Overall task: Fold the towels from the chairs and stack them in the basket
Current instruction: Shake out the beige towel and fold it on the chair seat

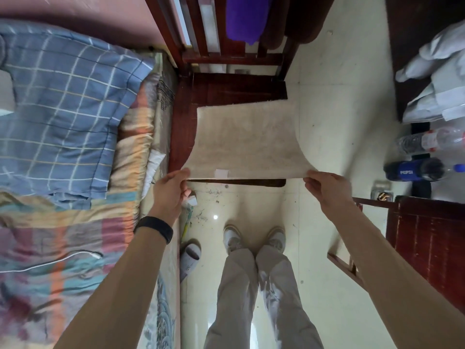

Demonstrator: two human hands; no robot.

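**Spotter:** Where is the towel, and what are your hands doing?

**Operator:** I have the cream towel [246, 139] spread over the seat of the chair [236, 89]. My left hand [173, 187] pinches one near corner and my right hand [327, 190] pinches the other. The near edge is pulled taut between them. The far edge looks to rest on the seat.

**Spotter:** How will it handle?

**Operator:** I judge it light, soft and limp. It sags between the corners, so it won't hold a crease alone. I'd keep to the corners, bring them to the far pair and smooth it flat on the seat. The grip should be firm, as plush cloth can slide.

**Spotter:** Anything else?

**Operator:** A purple towel [245, 18] hangs on the chair back. I can't see the basket.
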